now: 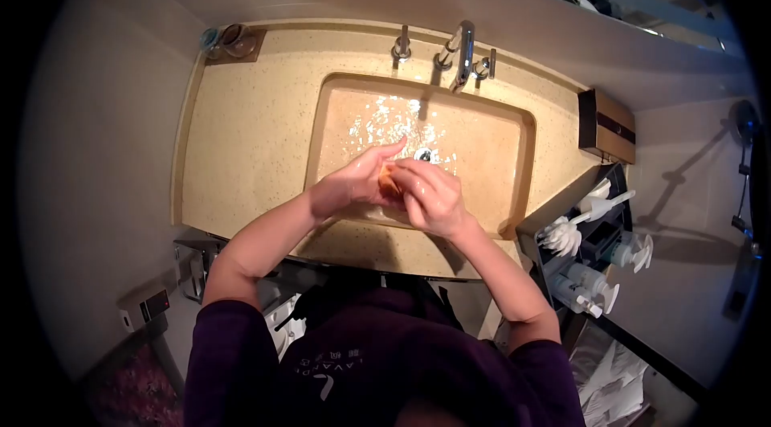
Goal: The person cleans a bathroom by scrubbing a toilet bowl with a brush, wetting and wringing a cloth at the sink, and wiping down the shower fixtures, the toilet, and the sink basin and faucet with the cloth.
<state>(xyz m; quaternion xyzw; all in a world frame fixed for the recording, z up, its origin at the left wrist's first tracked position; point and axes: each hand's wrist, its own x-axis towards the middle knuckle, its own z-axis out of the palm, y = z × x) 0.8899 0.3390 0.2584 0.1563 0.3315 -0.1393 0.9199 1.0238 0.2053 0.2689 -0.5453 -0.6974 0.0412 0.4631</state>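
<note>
Both hands meet over the front part of a beige sink basin point(482, 146). My left hand point(353, 182) is turned palm up, its thumb stretched away from the palm. A small orange thing point(389, 181) lies against that palm; its kind cannot be made out. Bent fingers of my right hand point(436, 196) press on the orange thing from the right and partly cover it. The skin of both hands looks wet. Beyond the fingers, a round metal drain point(425, 155) shows in the basin floor, with bright glints on the wet surface around it.
A chrome faucet point(463, 53) rises behind the basin between two handles point(402, 47). Two glass cups point(235, 40) stand at the counter's back left. At right are a brown box point(608, 126), a dark caddy with white brushes point(560, 236) and several pump bottles point(584, 282).
</note>
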